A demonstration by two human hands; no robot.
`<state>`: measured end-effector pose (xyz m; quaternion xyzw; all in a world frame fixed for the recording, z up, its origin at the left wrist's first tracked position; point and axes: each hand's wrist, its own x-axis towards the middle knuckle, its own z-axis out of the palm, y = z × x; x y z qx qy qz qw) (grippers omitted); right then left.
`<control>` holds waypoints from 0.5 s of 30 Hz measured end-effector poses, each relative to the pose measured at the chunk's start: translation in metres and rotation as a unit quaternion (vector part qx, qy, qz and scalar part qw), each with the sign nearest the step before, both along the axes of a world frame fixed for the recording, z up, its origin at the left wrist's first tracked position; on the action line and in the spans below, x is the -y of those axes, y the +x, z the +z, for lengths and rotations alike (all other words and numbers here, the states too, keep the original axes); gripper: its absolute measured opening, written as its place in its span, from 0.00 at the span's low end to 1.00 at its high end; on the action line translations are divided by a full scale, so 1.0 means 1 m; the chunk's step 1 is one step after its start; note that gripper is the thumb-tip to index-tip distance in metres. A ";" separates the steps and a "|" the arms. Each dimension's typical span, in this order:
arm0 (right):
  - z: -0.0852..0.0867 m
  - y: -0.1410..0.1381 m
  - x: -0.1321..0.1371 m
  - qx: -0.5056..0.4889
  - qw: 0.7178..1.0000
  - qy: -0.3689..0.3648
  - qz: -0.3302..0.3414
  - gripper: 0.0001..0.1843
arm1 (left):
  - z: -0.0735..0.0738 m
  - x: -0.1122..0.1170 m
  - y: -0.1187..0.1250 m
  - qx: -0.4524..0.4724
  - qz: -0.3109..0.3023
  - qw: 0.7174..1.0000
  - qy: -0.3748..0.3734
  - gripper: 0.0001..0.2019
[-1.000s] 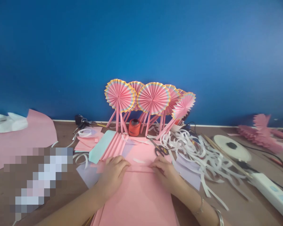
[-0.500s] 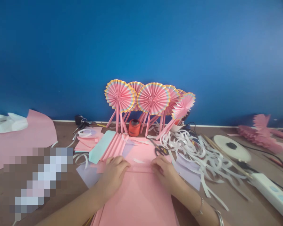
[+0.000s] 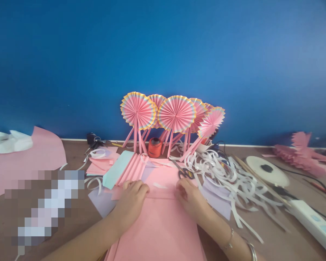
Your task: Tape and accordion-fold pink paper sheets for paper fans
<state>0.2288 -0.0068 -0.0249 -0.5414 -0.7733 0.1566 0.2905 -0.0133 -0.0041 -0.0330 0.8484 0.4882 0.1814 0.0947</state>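
A pink paper sheet (image 3: 159,228) lies on the brown table in front of me, with a narrow fold across its far edge. My left hand (image 3: 132,203) presses on the left end of that fold, fingers curled down onto the paper. My right hand (image 3: 188,197) presses the right end of the same fold with bent fingers. Just beyond the hands sits a pleated pink paper piece (image 3: 132,168) beside a pale green sheet (image 3: 116,168). Black-handled scissors (image 3: 184,173) lie close to my right fingertips.
Several finished pink paper fans (image 3: 175,114) on sticks lean against the blue wall, with an orange tape roll (image 3: 154,146) below them. White paper strips (image 3: 228,177) pile up at the right, near a white tape roll (image 3: 266,170) and power strip (image 3: 313,221). Loose pink paper (image 3: 29,156) lies at left.
Both hands have shifted very slightly along the fold; nothing else has moved.
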 end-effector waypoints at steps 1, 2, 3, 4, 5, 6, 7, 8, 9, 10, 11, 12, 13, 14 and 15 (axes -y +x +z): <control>0.000 0.000 0.000 0.001 1.000 0.003 0.002 0.07 | -0.001 0.000 -0.001 0.001 -0.002 1.000 -0.002 0.12; 0.000 0.000 0.001 0.002 1.000 0.003 0.004 0.07 | -0.003 -0.001 -0.001 0.003 -0.002 1.000 -0.004 0.12; 0.000 0.000 0.001 0.001 1.000 0.002 0.006 0.07 | -0.004 -0.001 -0.002 0.004 -0.002 1.000 -0.004 0.12; 0.000 0.000 0.001 0.000 1.000 -0.001 0.008 0.07 | -0.005 -0.002 -0.002 0.006 -0.002 1.000 -0.001 0.12; 0.000 0.000 0.002 -0.001 1.000 -0.003 0.010 0.07 | -0.006 -0.002 -0.003 0.006 -0.004 1.000 0.004 0.12; 0.000 0.000 0.002 -0.001 1.000 -0.006 0.011 0.07 | -0.006 -0.003 -0.003 0.005 -0.007 1.000 0.010 0.12; 0.000 0.000 0.002 -0.001 1.000 -0.007 0.010 0.07 | -0.007 -0.003 -0.003 0.002 -0.011 1.000 0.013 0.13; 0.000 0.000 0.003 0.001 1.000 -0.008 0.008 0.07 | -0.007 -0.003 -0.003 -0.003 -0.014 1.000 0.014 0.13; 0.000 0.001 0.003 0.003 1.000 -0.009 0.005 0.07 | -0.007 -0.003 -0.003 -0.010 -0.014 1.000 0.012 0.13; -0.001 0.001 0.003 0.005 1.000 -0.009 0.004 0.07 | -0.007 -0.003 -0.003 -0.018 -0.013 1.000 0.009 0.14; -0.001 0.000 0.002 0.007 1.000 -0.009 0.006 0.07 | -0.006 -0.003 -0.002 -0.028 -0.011 1.000 0.005 0.15; -0.001 0.000 0.002 0.009 1.000 -0.009 0.008 0.07 | -0.005 -0.003 -0.002 -0.040 -0.010 0.999 0.002 0.15; -0.001 0.000 0.002 0.010 1.000 -0.008 0.010 0.07 | -0.003 -0.003 -0.001 -0.051 -0.012 0.999 0.000 0.16; -0.001 0.000 0.002 0.011 1.000 -0.007 0.011 0.07 | -0.001 -0.003 -0.001 -0.063 -0.016 0.998 -0.003 0.16; -0.001 0.000 0.001 0.013 1.000 -0.006 0.010 0.07 | 0.001 -0.003 0.000 -0.074 -0.020 0.997 -0.007 0.17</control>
